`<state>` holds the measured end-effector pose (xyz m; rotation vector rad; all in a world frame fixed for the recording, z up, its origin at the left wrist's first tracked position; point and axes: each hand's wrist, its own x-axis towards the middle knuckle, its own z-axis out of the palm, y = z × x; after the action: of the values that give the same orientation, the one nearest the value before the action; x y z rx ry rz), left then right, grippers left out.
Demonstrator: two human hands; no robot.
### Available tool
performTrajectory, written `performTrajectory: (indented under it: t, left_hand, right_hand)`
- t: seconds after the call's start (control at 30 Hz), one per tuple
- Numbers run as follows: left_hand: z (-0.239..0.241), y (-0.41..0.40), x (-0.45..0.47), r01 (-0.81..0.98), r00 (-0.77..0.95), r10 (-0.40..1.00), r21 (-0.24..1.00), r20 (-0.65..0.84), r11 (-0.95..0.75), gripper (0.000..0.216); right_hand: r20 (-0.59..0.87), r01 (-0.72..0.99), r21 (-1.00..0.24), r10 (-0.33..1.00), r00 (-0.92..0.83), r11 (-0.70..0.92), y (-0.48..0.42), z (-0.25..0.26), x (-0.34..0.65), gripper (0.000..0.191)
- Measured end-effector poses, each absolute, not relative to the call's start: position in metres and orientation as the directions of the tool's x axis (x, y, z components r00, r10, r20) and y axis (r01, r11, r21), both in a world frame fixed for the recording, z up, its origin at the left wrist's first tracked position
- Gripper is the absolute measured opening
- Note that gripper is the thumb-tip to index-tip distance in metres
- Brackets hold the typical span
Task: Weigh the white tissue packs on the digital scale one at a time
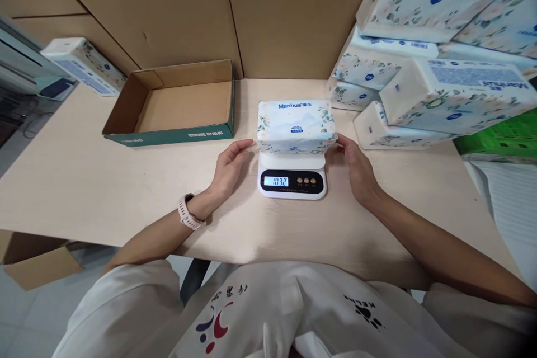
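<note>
A pack of Manhua tissues, white with a leaf print, lies on a small white kitchen scale in the middle of the table. The scale's lit display reads 103.2. My left hand rests on the table just left of the pack, fingers stretched out, their tips close to the pack's left end without gripping it. My right hand lies open at the pack's right end, fingertips at or near its corner. A pink watch sits on my left wrist.
An open, shallow cardboard box with a green front stands at the back left. Several tissue packs are stacked at the right. One more tissue pack lies far left. Large brown cartons line the back. The table's front edge runs by my body.
</note>
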<state>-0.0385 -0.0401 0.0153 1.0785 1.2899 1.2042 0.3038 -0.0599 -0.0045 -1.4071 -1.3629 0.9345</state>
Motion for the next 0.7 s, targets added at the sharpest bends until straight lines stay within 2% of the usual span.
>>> performTrajectory:
  t: [0.37, 0.53, 0.7]
  left_hand:
    - [0.014, -0.040, -0.038, -0.018, -0.084, 0.991, 0.995, -0.104, 0.103, 0.023]
    - [0.013, -0.042, -0.041, -0.032, -0.020, 0.998, 0.998, -0.059, 0.058, 0.043]
    - [0.023, -0.038, -0.041, 0.034, 0.052, 0.999, 0.999, 0.015, -0.017, 0.066]
  right_hand:
    - [0.101, 0.284, -0.956, 0.991, 0.088, 0.072, -0.061, -0.003, 0.303, 0.075]
    - [0.083, 0.280, -0.958, 0.993, 0.086, 0.056, -0.061, -0.001, 0.302, 0.079]
    - [0.106, 0.247, -0.964, 0.994, 0.030, 0.095, -0.050, 0.002, 0.294, 0.092]
